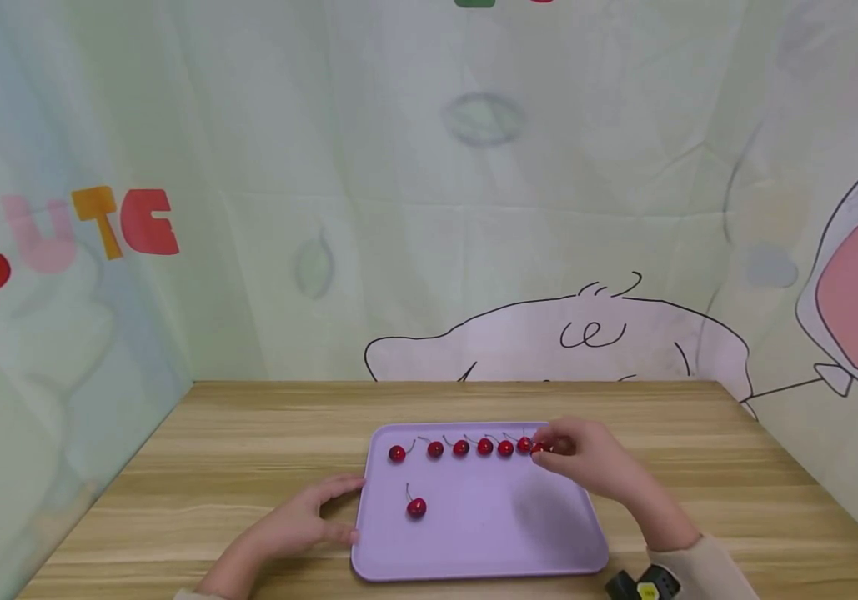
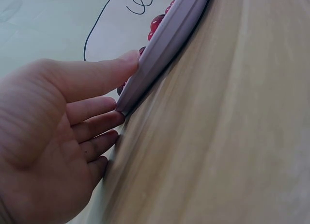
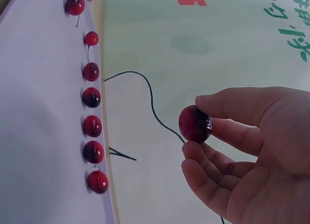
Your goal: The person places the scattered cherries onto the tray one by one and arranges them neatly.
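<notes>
My right hand (image 1: 592, 457) pinches a dark red cherry (image 3: 194, 124) between thumb and fingertips, above the far right part of a lilac tray (image 1: 474, 542). Several stemmed cherries lie in a row along the tray's far edge, from the leftmost cherry (image 1: 397, 453) to one (image 1: 524, 444) beside my right fingertips. Nearer to me, on the left part of the tray, lies a single cherry (image 1: 417, 507) with its stem up. My left hand (image 1: 297, 521) is spread at the tray's left edge, and in the left wrist view its thumb and fingertips touch the rim.
The tray lies on a wood-grain table (image 1: 248, 433). Behind the table hangs a printed cloth (image 1: 398, 233) with cartoon drawings and letters. A black device (image 1: 642, 585) sits by the right sleeve.
</notes>
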Motion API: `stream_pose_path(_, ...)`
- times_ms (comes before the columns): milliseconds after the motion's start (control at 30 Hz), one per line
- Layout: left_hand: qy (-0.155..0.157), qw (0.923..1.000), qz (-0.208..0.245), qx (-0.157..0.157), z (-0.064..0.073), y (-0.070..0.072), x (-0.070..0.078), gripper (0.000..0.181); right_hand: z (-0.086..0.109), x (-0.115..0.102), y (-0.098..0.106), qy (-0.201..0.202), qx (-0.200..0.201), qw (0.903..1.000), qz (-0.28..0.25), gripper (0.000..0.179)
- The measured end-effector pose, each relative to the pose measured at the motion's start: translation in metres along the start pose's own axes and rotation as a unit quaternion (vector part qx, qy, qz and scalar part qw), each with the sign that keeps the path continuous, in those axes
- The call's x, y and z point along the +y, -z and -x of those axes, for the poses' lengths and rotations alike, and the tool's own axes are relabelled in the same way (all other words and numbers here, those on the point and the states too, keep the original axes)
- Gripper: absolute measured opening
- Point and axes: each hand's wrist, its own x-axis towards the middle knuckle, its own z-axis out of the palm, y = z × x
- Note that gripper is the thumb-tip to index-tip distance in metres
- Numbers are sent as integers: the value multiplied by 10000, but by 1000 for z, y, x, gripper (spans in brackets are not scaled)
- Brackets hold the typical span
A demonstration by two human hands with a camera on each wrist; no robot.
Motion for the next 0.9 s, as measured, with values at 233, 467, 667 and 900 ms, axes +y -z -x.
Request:
stream_pose_path(233, 64, 9999, 90, 30, 0, 0, 1, 72, -7, -11, -12, 163, -43, 9998, -82, 16)
stream_pose_path(467, 149, 9998, 126, 14, -1, 0, 2, 73, -15, -22, -26, 288, -142, 9994, -152, 15)
stream_pose_path(667, 117, 9998, 148, 11, -1, 0, 1, 72, -20, -31, -41, 480, -248, 9985, -110, 15)
stream_pose_path(900, 188, 9995, 242, -23, -2, -1, 1, 72, -23, -30, -59, 744, -395, 9960, -290, 12)
